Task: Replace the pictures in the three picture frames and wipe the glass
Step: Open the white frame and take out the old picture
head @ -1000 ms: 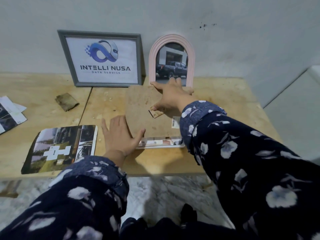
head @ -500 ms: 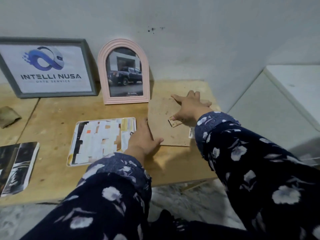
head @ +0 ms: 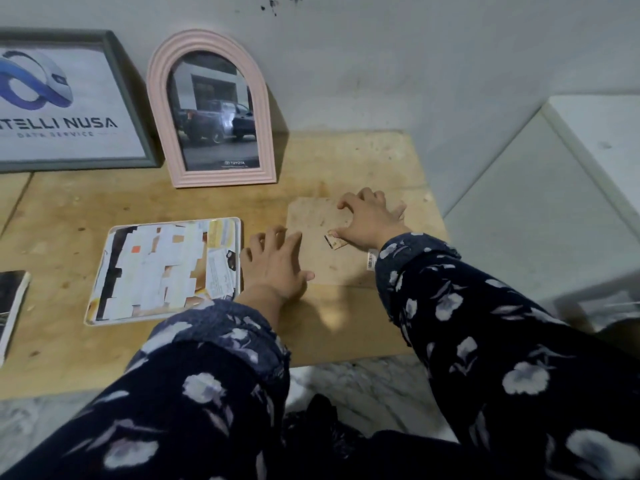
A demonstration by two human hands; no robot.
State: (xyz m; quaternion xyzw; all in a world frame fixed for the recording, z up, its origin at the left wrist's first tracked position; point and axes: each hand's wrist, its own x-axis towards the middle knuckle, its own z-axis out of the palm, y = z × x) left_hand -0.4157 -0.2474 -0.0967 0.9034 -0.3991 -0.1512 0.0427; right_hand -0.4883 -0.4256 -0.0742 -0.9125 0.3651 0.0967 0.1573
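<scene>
One wooden table (head: 346, 161) stood against the wall and carried everything else. Three frames were in view. The largest, one grey frame (head: 123, 95) with a blue logo print, leaned on the wall at the far left, partly cut off by the picture's edge. Just to its right one pink arched frame (head: 263, 109) stood upright against the wall, showing a photo of a dark vehicle by a building. The third, one white frame (head: 236, 223), lay flat on the table in front of the arched one, filled with a patchwork picture of pale paper shapes.

One brown backing board (head: 311, 220) lay flat just to the right of the white frame, with one small tab (head: 334, 241) standing out of its face and one barcode sticker (head: 371, 260) at its near right edge. One stack of dark prints (head: 12, 306) lay at the table's left edge, half out of view.

Two hands were on the board. The left hand (head: 275, 268) rested on its left edge with fingers spread and nearly straight, holding nothing. The right hand (head: 369, 216) lay over the far right part, fingers bent with the tips pressing down, thumb touching the tab; whether it pinched the tab could not be told.
</scene>
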